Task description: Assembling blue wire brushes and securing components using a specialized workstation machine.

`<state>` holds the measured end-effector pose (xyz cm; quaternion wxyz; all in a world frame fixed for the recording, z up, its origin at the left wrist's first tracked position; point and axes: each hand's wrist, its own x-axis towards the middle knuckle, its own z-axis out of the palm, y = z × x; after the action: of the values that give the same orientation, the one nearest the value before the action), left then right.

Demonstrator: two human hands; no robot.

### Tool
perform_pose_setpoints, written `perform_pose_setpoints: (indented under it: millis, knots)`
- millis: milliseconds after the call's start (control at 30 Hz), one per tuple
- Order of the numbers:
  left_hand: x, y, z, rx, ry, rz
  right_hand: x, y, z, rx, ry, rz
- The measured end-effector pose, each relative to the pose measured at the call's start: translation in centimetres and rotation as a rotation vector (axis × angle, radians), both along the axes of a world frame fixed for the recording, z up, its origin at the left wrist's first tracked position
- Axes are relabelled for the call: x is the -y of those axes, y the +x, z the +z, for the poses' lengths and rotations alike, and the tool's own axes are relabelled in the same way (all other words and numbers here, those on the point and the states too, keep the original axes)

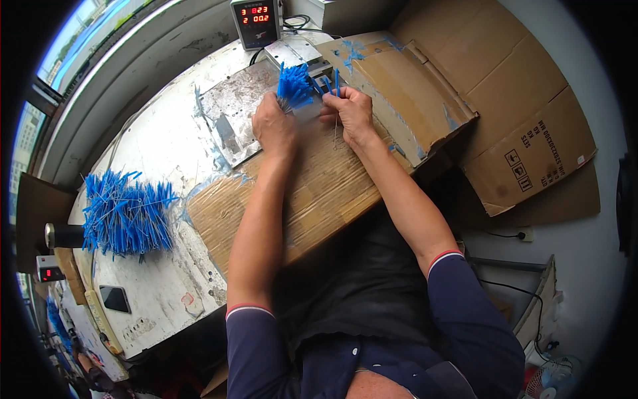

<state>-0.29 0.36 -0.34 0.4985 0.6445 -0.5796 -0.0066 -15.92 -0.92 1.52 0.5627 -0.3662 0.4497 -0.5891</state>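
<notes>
The bundle of blue wires stands clamped in the left hand, its fingers wrapped tight around the lower end so that the blue tips fan out above the knuckles. Just beside those fingers, the right hand pinches a few single blue wire pieces between thumb and fingertips, the other fingers curled in narrow; these strands rise just above the fingertips, close to the bundle but apart from it. Directly beyond both sets of fingers sits a small grey metal machine, and past it a black meter with red digits.

Under the wrists lies a flattened sheet of corrugated cardboard, taped in blue at its edges. It covers part of a worn white workbench with scuffed, stained paint. A bare metal plate lies just off the left hand's fingers. Well away from them, on the bench's far left end, a large heap of blue wires is piled beside a black cylinder. A dark phone lies near the bench's near edge.

Off the right hand's side, big opened cardboard boxes lean against a pale wall. A window runs along the room's left side.
</notes>
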Motion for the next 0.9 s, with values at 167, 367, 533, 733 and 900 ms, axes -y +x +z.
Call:
perform_pose_setpoints:
  millis: [167,367,533,733,900]
  knots:
    - [-0.1,0.0,0.0,0.041,-0.009,-0.001,-1.1,0.1,0.6,-0.067,0.029,-0.019]
    - [-0.1,-0.1,-0.3,0.161,0.002,-0.025,-1.3,-0.2,0.8,-0.267,0.019,-0.031]
    - [-0.1,-0.4,-0.2,0.201,-0.004,-0.015,-0.8,-0.3,0.3,-0.342,-0.025,-0.031]
    - [0.1,-0.1,0.1,0.001,0.009,0.08,0.1,0.5,1.1,-0.456,-0.039,-0.096]
    - [0.4,0.2,-0.3,-0.085,-0.077,0.036,0.7,1.4,1.5,-0.572,-0.016,-0.143]
